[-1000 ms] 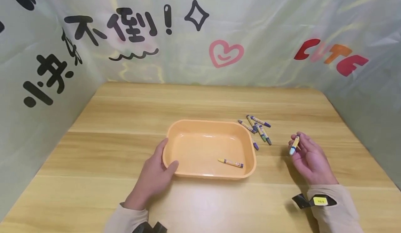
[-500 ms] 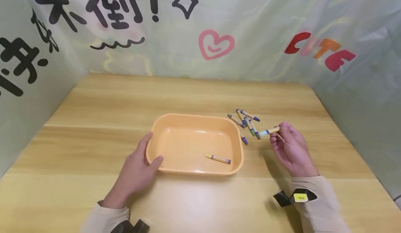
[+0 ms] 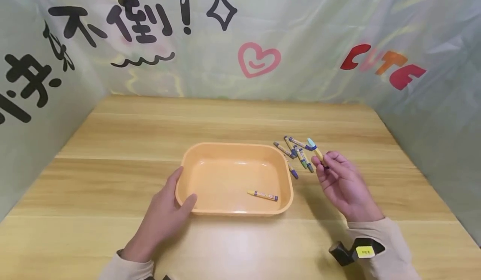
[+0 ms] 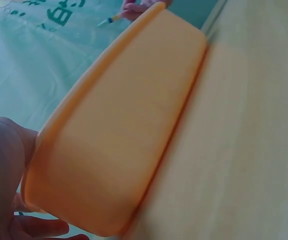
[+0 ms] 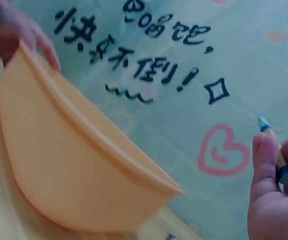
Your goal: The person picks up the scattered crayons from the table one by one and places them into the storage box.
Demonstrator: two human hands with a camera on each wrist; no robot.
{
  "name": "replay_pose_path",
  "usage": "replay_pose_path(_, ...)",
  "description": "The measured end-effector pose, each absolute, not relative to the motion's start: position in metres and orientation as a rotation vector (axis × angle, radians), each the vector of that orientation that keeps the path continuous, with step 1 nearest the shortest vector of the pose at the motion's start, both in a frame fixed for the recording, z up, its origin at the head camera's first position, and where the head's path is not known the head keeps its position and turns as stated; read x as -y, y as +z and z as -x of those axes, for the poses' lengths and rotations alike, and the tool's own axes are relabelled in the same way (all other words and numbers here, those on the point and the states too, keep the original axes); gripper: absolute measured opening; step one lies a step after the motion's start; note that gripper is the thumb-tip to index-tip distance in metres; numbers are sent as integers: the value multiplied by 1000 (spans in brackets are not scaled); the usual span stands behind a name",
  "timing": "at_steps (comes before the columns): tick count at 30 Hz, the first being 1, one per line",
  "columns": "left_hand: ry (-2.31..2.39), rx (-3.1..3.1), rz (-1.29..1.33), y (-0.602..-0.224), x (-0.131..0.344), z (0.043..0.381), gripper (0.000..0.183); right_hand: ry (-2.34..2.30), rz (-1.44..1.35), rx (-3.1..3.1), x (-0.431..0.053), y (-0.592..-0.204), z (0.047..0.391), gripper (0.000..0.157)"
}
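An orange plastic tray [image 3: 233, 212] stands on the table, and my left hand [image 3: 159, 217] grips its left end, thumb over the rim. Inside it lies one yellow crayon [image 3: 263, 195]. Right of the tray, my right hand [image 3: 345, 186] pinches a light blue crayon [image 3: 315, 148] between thumb and fingers, its pale tip pointing up and away. The same crayon [image 5: 282, 167] shows its dark blue end in the right wrist view. In the left wrist view, the tray's outer wall [image 4: 119, 115] hides the inside.
Several crayons [image 3: 303, 159] lie in a loose pile on the wooden table [image 3: 210, 121], close against the tray's right side and behind the held crayon. A printed cloth [image 3: 308, 29] hangs around the back and sides of the table.
My right hand has moved left toward the crayon pile and turned the light blue crayon, so its tip swung from pointing down to pointing up. The left hand keeps its grip on the tray.
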State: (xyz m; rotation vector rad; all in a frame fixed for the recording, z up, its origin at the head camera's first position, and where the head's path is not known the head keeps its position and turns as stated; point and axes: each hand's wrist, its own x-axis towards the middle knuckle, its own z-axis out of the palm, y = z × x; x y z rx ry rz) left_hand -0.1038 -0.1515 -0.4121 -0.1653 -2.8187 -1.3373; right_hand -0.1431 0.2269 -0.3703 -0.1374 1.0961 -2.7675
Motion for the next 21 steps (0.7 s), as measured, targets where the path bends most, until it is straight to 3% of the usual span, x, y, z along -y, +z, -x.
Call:
replay_pose_path(6, -1356, 2770, 193, -415, 152, 100, 74, -2692, -58, -1005, -220, -367, 141, 18)
replay_pose_path(13, -1266, 2711, 262, -416, 150, 101, 76, -2652, 8, -1205, -202, -355, 144, 21)
replay_pose_path(21, -1206, 2780, 383, -415, 147, 98, 97, -2496, 143, -1473, -187, -352, 152, 20)
